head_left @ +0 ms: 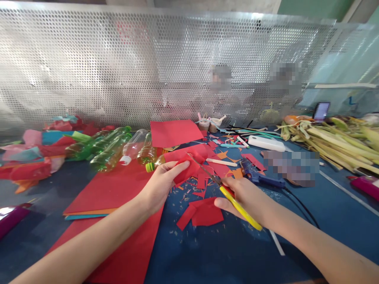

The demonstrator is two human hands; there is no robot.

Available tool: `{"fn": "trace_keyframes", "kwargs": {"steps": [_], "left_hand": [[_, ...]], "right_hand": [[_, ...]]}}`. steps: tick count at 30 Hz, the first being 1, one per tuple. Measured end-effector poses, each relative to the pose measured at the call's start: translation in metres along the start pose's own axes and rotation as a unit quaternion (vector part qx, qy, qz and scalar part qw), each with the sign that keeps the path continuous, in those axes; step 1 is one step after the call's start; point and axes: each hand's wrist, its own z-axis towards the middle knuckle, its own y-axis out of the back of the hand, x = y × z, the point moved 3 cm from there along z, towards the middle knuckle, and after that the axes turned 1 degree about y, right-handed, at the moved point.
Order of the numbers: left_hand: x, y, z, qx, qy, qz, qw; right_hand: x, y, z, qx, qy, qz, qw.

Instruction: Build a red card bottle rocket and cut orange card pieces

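My left hand (pixel 166 177) pinches a piece of red paper (pixel 189 170) between thumb and fingers, near the middle of the table. My right hand (pixel 244 199) is closed on a pair of scissors (pixel 239 209) with yellow handles. The scissor blades point up and left and reach the red paper beside my left thumb; whether they are parted there is hard to make out. Below the blades lie loose cut pieces of red paper (pixel 209 213). Behind my left hand is a rolled red sheet (pixel 197 152).
Plastic bottles (pixel 111 152) and crumpled coloured paper (pixel 35 157) lie left, beside stacked red sheets (pixel 118 189). A blue glue gun (pixel 260 175) with a black cord lies right, near dried husks (pixel 340 138). A perforated metal panel (pixel 118 67) stands along the back.
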Motion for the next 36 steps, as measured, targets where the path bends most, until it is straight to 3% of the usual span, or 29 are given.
{"fn": "trace_keyframes", "kwargs": {"steps": [8,15,23,28,33,36], "left_hand": [[-0.003,-0.009,-0.007,0.064,0.015,0.072,0.995],[-0.008,-0.01,-0.008,0.059,-0.024,0.144,0.988],[-0.005,-0.009,-0.006,0.066,0.011,0.104,0.992],[-0.001,-0.007,-0.001,0.065,0.03,0.095,0.993],[0.005,-0.006,0.002,0.068,0.039,0.157,0.984],[0.01,-0.008,0.002,0.074,0.01,0.224,0.972]], "right_hand": [[0.003,-0.002,-0.002,0.026,0.034,0.051,0.998],[0.005,-0.001,-0.004,0.035,0.049,0.056,0.997],[-0.003,-0.007,0.002,0.002,0.021,0.042,0.999],[0.0,-0.007,0.003,-0.015,0.016,0.099,0.995],[-0.012,0.004,0.01,-0.053,-0.082,0.123,0.988],[-0.033,0.01,0.02,-0.067,-0.119,0.011,0.991]]}}
